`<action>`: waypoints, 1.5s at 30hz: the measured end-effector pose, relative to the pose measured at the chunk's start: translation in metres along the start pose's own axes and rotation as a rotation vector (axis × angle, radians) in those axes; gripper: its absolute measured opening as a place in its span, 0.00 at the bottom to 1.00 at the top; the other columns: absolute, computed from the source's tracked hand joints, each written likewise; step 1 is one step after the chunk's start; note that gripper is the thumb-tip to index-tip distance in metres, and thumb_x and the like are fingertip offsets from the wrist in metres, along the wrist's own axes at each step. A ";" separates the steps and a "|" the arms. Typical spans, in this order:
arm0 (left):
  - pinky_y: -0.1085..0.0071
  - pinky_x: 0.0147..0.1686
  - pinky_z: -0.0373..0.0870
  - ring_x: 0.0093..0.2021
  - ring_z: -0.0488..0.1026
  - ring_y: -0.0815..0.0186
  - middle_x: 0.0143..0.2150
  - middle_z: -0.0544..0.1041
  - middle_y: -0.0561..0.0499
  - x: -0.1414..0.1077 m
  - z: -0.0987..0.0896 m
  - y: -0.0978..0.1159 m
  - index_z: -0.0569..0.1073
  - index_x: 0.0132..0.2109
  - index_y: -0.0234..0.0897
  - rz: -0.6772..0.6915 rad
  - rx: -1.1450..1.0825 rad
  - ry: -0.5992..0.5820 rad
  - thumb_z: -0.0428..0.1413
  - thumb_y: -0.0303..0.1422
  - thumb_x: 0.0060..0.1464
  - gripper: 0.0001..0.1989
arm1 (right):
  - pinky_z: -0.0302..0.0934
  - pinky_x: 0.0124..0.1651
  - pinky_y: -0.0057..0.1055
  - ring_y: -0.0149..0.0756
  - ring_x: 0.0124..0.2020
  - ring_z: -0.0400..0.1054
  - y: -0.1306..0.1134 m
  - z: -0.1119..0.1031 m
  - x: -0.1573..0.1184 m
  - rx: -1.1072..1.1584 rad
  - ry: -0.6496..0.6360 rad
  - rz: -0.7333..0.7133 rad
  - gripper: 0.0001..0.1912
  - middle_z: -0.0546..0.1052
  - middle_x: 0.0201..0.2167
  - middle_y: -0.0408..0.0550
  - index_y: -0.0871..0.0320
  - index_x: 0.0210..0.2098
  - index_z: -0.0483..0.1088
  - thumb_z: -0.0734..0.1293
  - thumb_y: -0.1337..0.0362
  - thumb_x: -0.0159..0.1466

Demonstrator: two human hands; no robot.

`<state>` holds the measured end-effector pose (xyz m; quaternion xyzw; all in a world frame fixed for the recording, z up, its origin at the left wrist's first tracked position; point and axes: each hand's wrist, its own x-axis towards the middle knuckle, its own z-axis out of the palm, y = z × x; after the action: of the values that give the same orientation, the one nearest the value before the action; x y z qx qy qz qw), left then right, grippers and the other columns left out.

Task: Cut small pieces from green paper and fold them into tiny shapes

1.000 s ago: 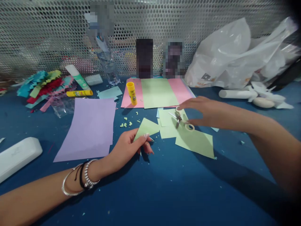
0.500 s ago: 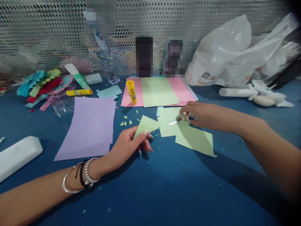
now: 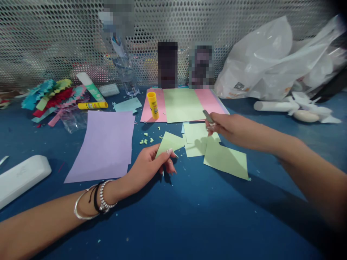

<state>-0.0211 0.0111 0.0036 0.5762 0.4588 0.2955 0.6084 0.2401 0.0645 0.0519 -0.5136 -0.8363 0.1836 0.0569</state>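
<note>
- Perforated grey metal panelling point(image 3: 173, 21) rises behind a dark blue tabletop point(image 3: 189, 224) in the head view, with lit colours showing through its holes
- The left hand point(image 3: 150, 162) pinches a small pale green paper piece point(image 3: 170, 141) between thumb and fingers, just above the tabletop at the centre
- The right hand point(image 3: 230, 127) grasps small metal scissors point(image 3: 208, 116), mostly hidden by the fingers, with a grey blade pointing up and away; whether the blades are parted, I cannot tell
- Below the right hand lie overlapping pale green paper sheets point(image 3: 226, 159), partly in its shadow
- Tiny pale green paper scraps point(image 3: 145, 141) lie between the left hand and a yellow cylindrical glue stick point(image 3: 153, 105), which stands upright
- A large lavender paper sheet point(image 3: 105, 144) lies left of the scraps
- For good control, I would seat thumb and fingers fully in the handles, hold the pinched piece flat and taut, and keep the left fingertips clear of the blade's line
</note>
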 end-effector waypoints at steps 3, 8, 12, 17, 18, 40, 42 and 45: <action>0.78 0.21 0.62 0.22 0.70 0.73 0.21 0.75 0.55 0.000 -0.001 -0.001 0.68 0.34 0.35 0.005 -0.046 0.006 0.48 0.38 0.58 0.11 | 0.58 0.39 0.34 0.40 0.41 0.66 -0.009 0.008 0.006 0.372 0.045 -0.023 0.13 0.74 0.38 0.49 0.55 0.40 0.64 0.55 0.56 0.64; 0.78 0.21 0.61 0.22 0.70 0.73 0.21 0.74 0.55 -0.001 -0.001 0.000 0.68 0.34 0.36 -0.009 -0.073 0.002 0.48 0.38 0.58 0.11 | 0.57 0.37 0.32 0.37 0.37 0.66 -0.013 0.017 0.012 0.723 0.260 0.145 0.14 0.75 0.36 0.49 0.56 0.36 0.66 0.57 0.52 0.62; 0.77 0.21 0.61 0.22 0.71 0.72 0.20 0.73 0.54 -0.002 0.000 0.003 0.67 0.33 0.35 -0.025 -0.083 -0.029 0.43 0.40 0.60 0.15 | 0.55 0.31 0.30 0.33 0.31 0.64 -0.016 0.015 0.010 0.817 0.258 0.161 0.16 0.76 0.35 0.49 0.56 0.36 0.68 0.59 0.50 0.61; 0.77 0.20 0.61 0.22 0.69 0.72 0.22 0.74 0.53 0.000 0.001 0.003 0.68 0.35 0.34 -0.005 -0.029 -0.002 0.44 0.41 0.60 0.16 | 0.58 0.32 0.31 0.39 0.41 0.66 -0.022 0.010 0.007 1.054 -0.029 0.097 0.20 0.72 0.46 0.52 0.54 0.52 0.63 0.58 0.55 0.62; 0.77 0.20 0.61 0.22 0.69 0.73 0.23 0.75 0.52 0.000 0.001 0.003 0.69 0.35 0.34 0.002 -0.019 0.001 0.44 0.41 0.60 0.16 | 0.59 0.34 0.32 0.40 0.43 0.66 -0.023 0.010 0.006 1.104 -0.099 0.088 0.21 0.70 0.49 0.53 0.54 0.53 0.61 0.59 0.58 0.62; 0.78 0.19 0.61 0.20 0.71 0.73 0.19 0.74 0.54 -0.001 0.000 0.003 0.67 0.33 0.35 0.018 0.079 0.060 0.45 0.40 0.59 0.14 | 0.60 0.31 0.26 0.32 0.29 0.67 -0.017 0.011 0.004 0.669 -0.630 -0.199 0.17 0.70 0.28 0.44 0.60 0.32 0.67 0.63 0.51 0.58; 0.78 0.19 0.61 0.19 0.70 0.73 0.19 0.74 0.54 0.000 0.000 0.003 0.67 0.32 0.35 0.019 0.105 0.052 0.46 0.40 0.59 0.14 | 0.59 0.31 0.26 0.32 0.28 0.68 -0.017 0.015 0.005 0.682 -0.644 -0.204 0.17 0.68 0.27 0.44 0.61 0.31 0.66 0.63 0.51 0.57; 0.79 0.19 0.62 0.19 0.69 0.74 0.20 0.75 0.53 0.000 0.000 0.001 0.68 0.32 0.34 0.028 0.147 0.014 0.46 0.40 0.59 0.14 | 0.59 0.31 0.25 0.31 0.28 0.68 -0.017 0.022 0.007 0.715 -0.658 -0.212 0.17 0.67 0.26 0.43 0.61 0.28 0.64 0.63 0.51 0.58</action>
<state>-0.0211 0.0110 0.0050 0.6236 0.4753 0.2734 0.5572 0.2160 0.0582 0.0373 -0.2887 -0.7422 0.6044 -0.0194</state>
